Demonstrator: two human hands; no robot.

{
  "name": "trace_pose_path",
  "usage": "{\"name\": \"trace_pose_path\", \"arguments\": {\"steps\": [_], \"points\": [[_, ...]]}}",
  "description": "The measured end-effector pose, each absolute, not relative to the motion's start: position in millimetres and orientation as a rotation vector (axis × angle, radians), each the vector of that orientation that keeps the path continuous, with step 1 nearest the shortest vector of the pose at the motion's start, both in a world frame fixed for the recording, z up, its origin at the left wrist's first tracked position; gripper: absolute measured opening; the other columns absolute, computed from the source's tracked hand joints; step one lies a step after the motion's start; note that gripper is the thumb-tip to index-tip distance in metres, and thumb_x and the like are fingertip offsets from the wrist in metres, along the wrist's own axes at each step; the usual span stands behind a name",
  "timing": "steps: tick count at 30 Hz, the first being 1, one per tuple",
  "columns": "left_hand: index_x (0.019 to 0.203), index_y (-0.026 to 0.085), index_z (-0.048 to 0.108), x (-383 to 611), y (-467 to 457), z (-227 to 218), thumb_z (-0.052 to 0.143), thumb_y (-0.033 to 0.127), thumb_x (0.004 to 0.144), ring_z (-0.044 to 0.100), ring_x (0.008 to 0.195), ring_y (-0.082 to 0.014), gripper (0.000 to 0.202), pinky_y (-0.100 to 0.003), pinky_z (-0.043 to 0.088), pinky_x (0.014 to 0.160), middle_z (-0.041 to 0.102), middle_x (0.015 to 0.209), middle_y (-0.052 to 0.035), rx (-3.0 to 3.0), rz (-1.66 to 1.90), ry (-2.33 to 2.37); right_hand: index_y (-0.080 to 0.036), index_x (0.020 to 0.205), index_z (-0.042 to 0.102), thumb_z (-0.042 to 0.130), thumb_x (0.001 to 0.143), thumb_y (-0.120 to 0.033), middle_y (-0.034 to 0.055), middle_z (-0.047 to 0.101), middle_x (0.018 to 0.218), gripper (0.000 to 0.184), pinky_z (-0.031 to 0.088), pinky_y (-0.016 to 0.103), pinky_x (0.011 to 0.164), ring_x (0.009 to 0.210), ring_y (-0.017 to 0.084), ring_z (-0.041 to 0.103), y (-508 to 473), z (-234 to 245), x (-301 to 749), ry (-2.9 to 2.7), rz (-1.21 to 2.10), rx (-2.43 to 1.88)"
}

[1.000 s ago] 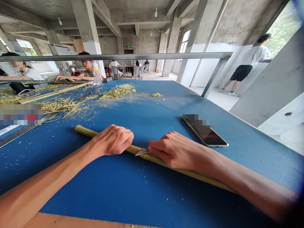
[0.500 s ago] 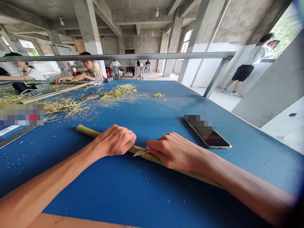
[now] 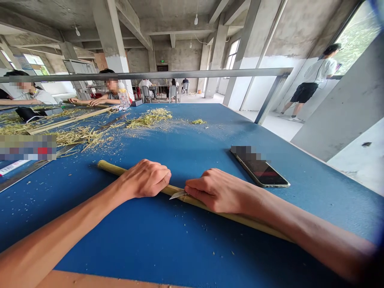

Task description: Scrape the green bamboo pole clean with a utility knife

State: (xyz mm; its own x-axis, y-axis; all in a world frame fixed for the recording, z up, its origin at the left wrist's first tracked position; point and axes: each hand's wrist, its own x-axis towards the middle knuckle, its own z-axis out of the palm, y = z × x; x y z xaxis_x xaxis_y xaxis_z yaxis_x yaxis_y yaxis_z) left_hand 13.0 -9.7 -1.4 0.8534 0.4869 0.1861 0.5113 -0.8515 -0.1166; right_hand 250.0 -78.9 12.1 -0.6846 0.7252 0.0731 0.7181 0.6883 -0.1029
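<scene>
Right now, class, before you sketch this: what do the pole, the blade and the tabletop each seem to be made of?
The pole looks like bamboo, left natural: yellow-green, smooth, with a faint sheen. The blade looks like steel, bright and silvery with a thin edge. The tabletop seems a board with a matt blue surface, though the look leaves open whether it is paint or laminate.

Left hand (image 3: 145, 179) clasping a green bamboo pole (image 3: 111, 168) on the blue bench (image 3: 120, 234); right hand (image 3: 217, 191) curled over a knife blade (image 3: 178, 195) at the pole; a smartphone (image 3: 259, 168) lying just beyond.
</scene>
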Motion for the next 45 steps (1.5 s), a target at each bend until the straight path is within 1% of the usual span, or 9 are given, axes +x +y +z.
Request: {"name": "trace_pose_path", "arguments": {"steps": [7, 14, 20, 25, 29, 32, 36, 39, 45], "points": [[0.068, 0.019, 0.038, 13, -10, -2, 0.033, 0.025, 0.100, 0.046, 0.056, -0.0153, 0.033, -0.032, 0.019, 0.057, 0.054, 0.063, -0.0003, -2.879, -0.267, -0.754, -0.024, 0.073, 0.048, 0.035, 0.104, -0.036, -0.0044, 0.042, 0.053, 0.036, 0.017, 0.033, 0.055, 0.046, 0.014, 0.020, -82, 10, 256, -2.781, 0.078, -1.235], [0.066, 0.018, 0.040, 14, -13, -1, 0.034, 0.024, 0.099, 0.049, 0.056, -0.0151, 0.034, -0.032, 0.019, 0.056, 0.056, 0.063, -0.0005, -2.855, -0.298, -0.766, -0.024, 0.075, 0.040, 0.030, 0.105, -0.037, -0.0028, 0.048, 0.058, 0.034, 0.017, 0.034, 0.055, 0.048, 0.014, 0.031, -89, 6, 267, -2.661, -0.021, -1.302], [0.067, 0.019, 0.045, 14, -13, 0, 0.037, 0.022, 0.099, 0.053, 0.059, -0.0155, 0.033, -0.031, 0.023, 0.056, 0.058, 0.064, 0.0000, -2.846, -0.302, -0.742, -0.025, 0.076, 0.040, 0.032, 0.105, -0.034, -0.0010, 0.056, 0.062, 0.032, 0.015, 0.035, 0.054, 0.047, 0.014, 0.039, -91, 1, 254, -2.626, -0.073, -1.318], [0.066, 0.019, 0.047, 6, -13, 6, 0.040, 0.022, 0.096, 0.053, 0.059, -0.0152, 0.031, -0.031, 0.025, 0.057, 0.058, 0.063, 0.0001, -2.849, -0.320, -0.740, -0.025, 0.076, 0.039, 0.030, 0.106, -0.035, -0.0022, 0.054, 0.061, 0.033, 0.016, 0.035, 0.053, 0.046, 0.015, 0.041, -98, -1, 254, -2.622, -0.064, -1.332], [0.058, 0.019, 0.041, -12, -10, 14, 0.042, 0.023, 0.093, 0.045, 0.053, -0.0143, 0.035, -0.030, 0.025, 0.056, 0.052, 0.057, 0.0003, -2.832, -0.340, -0.871, -0.027, 0.074, 0.038, 0.030, 0.105, -0.040, -0.0037, 0.051, 0.058, 0.035, 0.017, 0.036, 0.053, 0.047, 0.017, 0.041, -97, 3, 248, -2.664, 0.031, -1.308], [0.051, 0.020, 0.036, -22, -6, 16, 0.046, 0.025, 0.086, 0.033, 0.049, -0.0137, 0.037, -0.029, 0.022, 0.053, 0.043, 0.051, 0.0011, -2.845, -0.341, -0.982, -0.027, 0.074, 0.038, 0.031, 0.102, -0.036, -0.0024, 0.054, 0.060, 0.030, 0.015, 0.036, 0.052, 0.049, 0.018, 0.046, -86, 5, 235, -2.699, 0.038, -1.325], [0.047, 0.022, 0.041, -26, 2, 12, 0.048, 0.026, 0.081, 0.020, 0.047, -0.0138, 0.035, -0.026, 0.015, 0.052, 0.029, 0.048, 0.0052, -2.884, -0.337, -1.123, -0.026, 0.073, 0.038, 0.026, 0.103, -0.034, -0.0005, 0.059, 0.061, 0.033, 0.013, 0.037, 0.052, 0.048, 0.018, 0.051, -67, 4, 213, -2.672, -0.018, -1.374], [0.048, 0.020, 0.048, -25, 5, 11, 0.050, 0.025, 0.079, 0.017, 0.047, -0.0130, 0.031, -0.024, 0.014, 0.053, 0.024, 0.049, 0.0079, -2.909, -0.326, -1.157, -0.025, 0.075, 0.042, 0.023, 0.106, -0.034, 0.0007, 0.064, 0.065, 0.037, 0.015, 0.037, 0.052, 0.051, 0.017, 0.055, -62, -1, 200, -2.646, -0.043, -1.382], [0.048, 0.021, 0.052, -22, 5, 16, 0.051, 0.026, 0.077, 0.016, 0.048, -0.0133, 0.029, -0.024, 0.013, 0.052, 0.024, 0.048, 0.0087, -2.946, -0.275, -1.169, -0.025, 0.074, 0.048, 0.030, 0.105, -0.034, 0.0012, 0.066, 0.065, 0.036, 0.015, 0.036, 0.053, 0.051, 0.017, 0.057, -70, -5, 191, -2.655, -0.065, -1.350]]}}
